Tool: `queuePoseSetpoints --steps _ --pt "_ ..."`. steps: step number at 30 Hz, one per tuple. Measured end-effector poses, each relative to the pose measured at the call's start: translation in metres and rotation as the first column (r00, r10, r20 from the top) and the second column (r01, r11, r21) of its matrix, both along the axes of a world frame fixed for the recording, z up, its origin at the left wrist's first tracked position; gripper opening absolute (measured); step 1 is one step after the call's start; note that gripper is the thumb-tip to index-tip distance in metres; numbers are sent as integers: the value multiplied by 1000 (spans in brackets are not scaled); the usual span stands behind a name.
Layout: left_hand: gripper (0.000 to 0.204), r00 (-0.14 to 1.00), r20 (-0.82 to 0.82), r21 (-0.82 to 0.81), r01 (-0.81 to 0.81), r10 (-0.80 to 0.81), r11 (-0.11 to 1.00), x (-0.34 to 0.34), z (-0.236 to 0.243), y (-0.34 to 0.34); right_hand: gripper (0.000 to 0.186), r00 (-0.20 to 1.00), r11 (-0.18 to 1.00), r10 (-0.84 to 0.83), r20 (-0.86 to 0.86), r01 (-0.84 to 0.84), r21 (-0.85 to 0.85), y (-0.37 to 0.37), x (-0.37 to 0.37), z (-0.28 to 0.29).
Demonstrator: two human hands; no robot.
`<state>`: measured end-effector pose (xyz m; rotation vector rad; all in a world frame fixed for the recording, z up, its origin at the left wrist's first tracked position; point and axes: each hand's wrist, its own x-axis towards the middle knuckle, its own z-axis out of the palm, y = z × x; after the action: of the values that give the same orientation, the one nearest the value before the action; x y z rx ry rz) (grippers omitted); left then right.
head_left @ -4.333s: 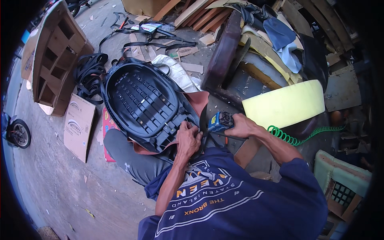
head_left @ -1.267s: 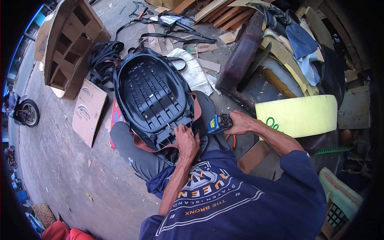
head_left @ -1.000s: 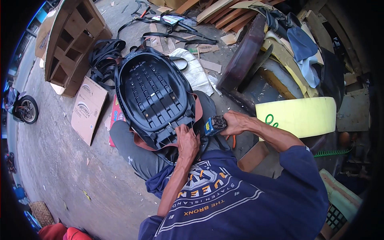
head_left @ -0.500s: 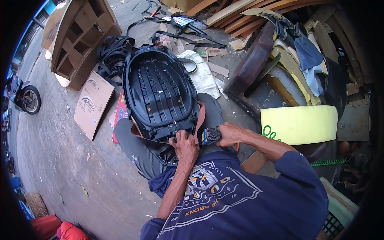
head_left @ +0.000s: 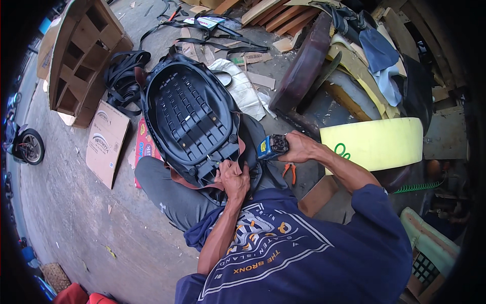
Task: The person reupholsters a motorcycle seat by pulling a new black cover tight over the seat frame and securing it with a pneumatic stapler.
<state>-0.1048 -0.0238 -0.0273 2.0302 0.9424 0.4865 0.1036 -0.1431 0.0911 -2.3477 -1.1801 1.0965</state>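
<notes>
A black plastic motorcycle seat base (head_left: 190, 114), ribbed inside, rests tilted on my lap with its hollow side up. My left hand (head_left: 234, 180) is closed at its near end, fingers pinching a reddish-brown strip of material (head_left: 241, 152) that runs around the rim. In my right hand (head_left: 302, 147) is a blue and black staple gun (head_left: 273, 146), gripped just to the right of the seat base and apart from it. Part of its handle is hidden by my fingers. Orange-handled pliers (head_left: 289, 173) lie on the ground beside my right leg.
Yellow foam (head_left: 372, 147) and a green coiled hose (head_left: 417, 186) are at my right. Beyond stand a dark red seat (head_left: 309, 66) and stacked wood (head_left: 283, 17). Black straps (head_left: 121, 81), cardboard (head_left: 107, 144) and a wooden frame (head_left: 83, 61) lie left.
My right hand has lifted the staple gun up and away from the seat base's near edge. The seat base has tilted slightly, and the pliers show more fully.
</notes>
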Motion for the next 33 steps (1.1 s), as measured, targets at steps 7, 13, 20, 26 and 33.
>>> queuePoseSetpoints --steps 7,13,20,26,33 --pt "14 998 -30 54 59 -57 997 0 -5 1 39 979 966 200 35 -192 -172 28 3 18" --pt "14 995 -14 127 102 -101 987 -4 -5 4 34 905 886 406 127 -356 -299 60 -5 26" --pt "15 989 -86 152 134 -121 979 -12 -2 12 36 918 904 375 130 -332 -268 62 -19 21" --pt "16 993 -44 168 117 -111 979 -13 -6 14 49 991 988 115 68 -107 -115 40 0 27" --pt "17 994 -31 179 113 -109 977 -13 -9 13 38 948 951 266 176 -228 -207 57 -9 26"
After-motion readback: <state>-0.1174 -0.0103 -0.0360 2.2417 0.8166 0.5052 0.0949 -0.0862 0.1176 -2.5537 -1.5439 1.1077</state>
